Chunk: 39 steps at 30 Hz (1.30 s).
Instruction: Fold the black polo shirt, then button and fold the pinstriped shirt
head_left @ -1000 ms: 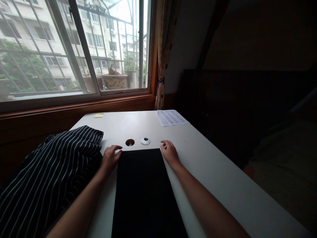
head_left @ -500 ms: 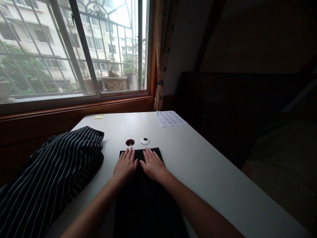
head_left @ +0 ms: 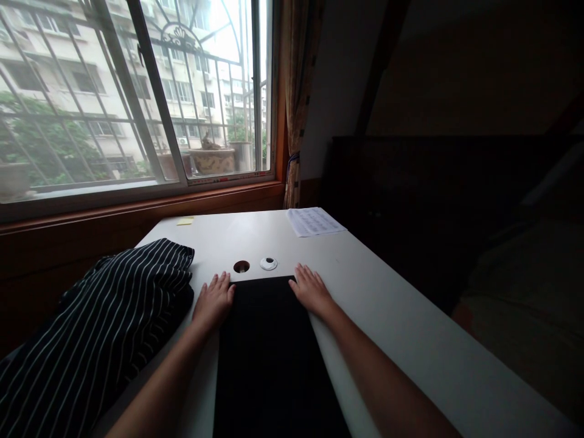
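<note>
A long black piece, which looks like folded cloth (head_left: pixel 274 353), lies flat on the white table (head_left: pixel 383 304) and runs toward me. At its far left corner rests my left hand (head_left: pixel 214 301), fingers extended, with the thumb side at the cloth's edge. My right hand (head_left: pixel 312 292) is at the far right corner, also flat with fingers stretched out and its thumb at the corner. Neither hand grips anything. The cloth's near end runs out of view at the bottom.
Heaped on the left is a black garment with white stripes (head_left: pixel 137 298). Beyond the cloth are a round hole (head_left: pixel 241 266) in the tabletop and a white round cap (head_left: pixel 269 263). Printed paper sheets (head_left: pixel 314 221) and a yellow sticky note (head_left: pixel 185 221) lie near the far edge, below a window.
Both hands have moved apart, from the top of the black cloth out to its two far corners. The cloth's far end is now uncovered. The view has tilted slightly.
</note>
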### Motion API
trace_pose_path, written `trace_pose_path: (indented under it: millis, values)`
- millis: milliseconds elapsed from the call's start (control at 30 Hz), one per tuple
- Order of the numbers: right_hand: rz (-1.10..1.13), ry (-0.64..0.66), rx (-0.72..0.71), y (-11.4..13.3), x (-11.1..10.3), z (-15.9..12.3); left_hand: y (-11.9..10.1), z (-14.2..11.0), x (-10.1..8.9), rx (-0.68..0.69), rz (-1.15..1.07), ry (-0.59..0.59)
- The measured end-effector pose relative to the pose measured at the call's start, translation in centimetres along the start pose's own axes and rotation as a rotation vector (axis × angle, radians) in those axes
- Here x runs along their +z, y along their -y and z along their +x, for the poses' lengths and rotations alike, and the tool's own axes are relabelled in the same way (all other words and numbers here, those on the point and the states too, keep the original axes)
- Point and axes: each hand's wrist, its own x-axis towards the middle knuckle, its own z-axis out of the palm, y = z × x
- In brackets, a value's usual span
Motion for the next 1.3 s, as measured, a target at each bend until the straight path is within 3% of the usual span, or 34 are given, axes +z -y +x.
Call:
trace_pose_path:
  millis: [200,533,733,900,1067,1300]
  values:
    - [-0.015,-0.073,0.052,-0.4,0.4,0.1,2.6,0.7,0.2,-0.11,-0.027,-0.052]
    - [0.064,-0.183,0.028,-0.8,0.1,0.5,3.4,1.0,-0.1,-0.058,-0.243,-0.122]
    - [0.153,-0.242,-0.161,0.3,-0.8,-0.1,3.2,0.9,0.0,0.099,-0.329,-0.173]
    - [0.188,-0.194,-0.309,1.1,-0.5,-0.6,3.9,1.3,0.2,0.092,-0.369,-0.233]
    - [0.2,-0.229,-0.264,0.5,-0.1,-0.1,4.6,1.7,-0.1,0.066,-0.402,-0.288]
    - [0.184,-0.295,-0.172,0.0,0.1,0.1,4.0,1.4,-0.1,0.092,-0.414,-0.28]
